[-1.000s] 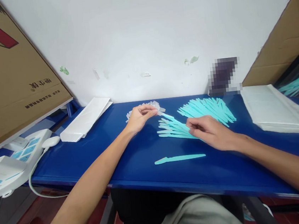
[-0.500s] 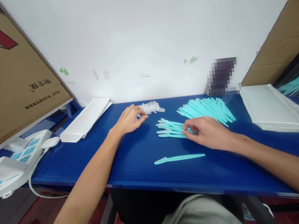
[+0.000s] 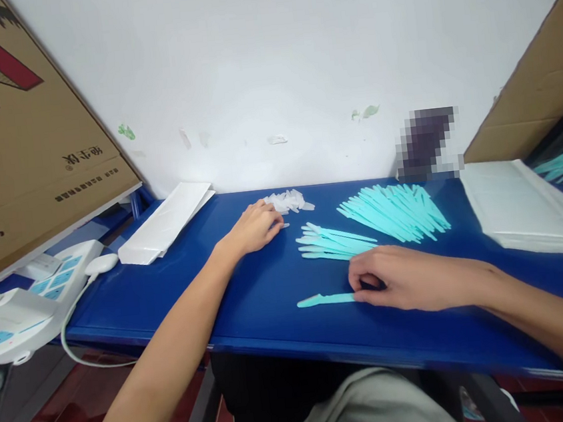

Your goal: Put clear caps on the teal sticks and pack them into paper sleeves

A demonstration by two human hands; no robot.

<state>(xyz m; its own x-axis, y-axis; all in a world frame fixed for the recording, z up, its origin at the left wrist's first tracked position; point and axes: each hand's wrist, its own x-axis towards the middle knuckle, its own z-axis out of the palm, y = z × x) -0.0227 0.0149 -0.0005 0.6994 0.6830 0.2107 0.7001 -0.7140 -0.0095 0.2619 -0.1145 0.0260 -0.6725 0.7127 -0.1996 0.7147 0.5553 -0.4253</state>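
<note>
My right hand (image 3: 382, 281) is closed around the handle end of a single turquoise eyebrow razor (image 3: 325, 299), which lies near the table's front edge with its blade end to the left. My left hand (image 3: 261, 225) is beside a small heap of translucent blade caps (image 3: 290, 200), its fingers curled down. At its fingertips shows one cap (image 3: 285, 224). Between the hands lies a small fan of turquoise razors (image 3: 332, 240). A larger pile of razors (image 3: 395, 211) spreads out behind my right hand.
On the blue table (image 3: 261, 300) a folded white packet (image 3: 165, 223) lies left and a stack of white bags (image 3: 527, 205) right. A power strip (image 3: 43, 290) with a cable is at far left. Cardboard boxes (image 3: 27, 144) flank the table, and a white wall (image 3: 247, 73) stands behind.
My right hand has come from the small fan of razors toward me, onto the single razor's handle. My left hand has shifted slightly right, and a cap shows at its fingertips.
</note>
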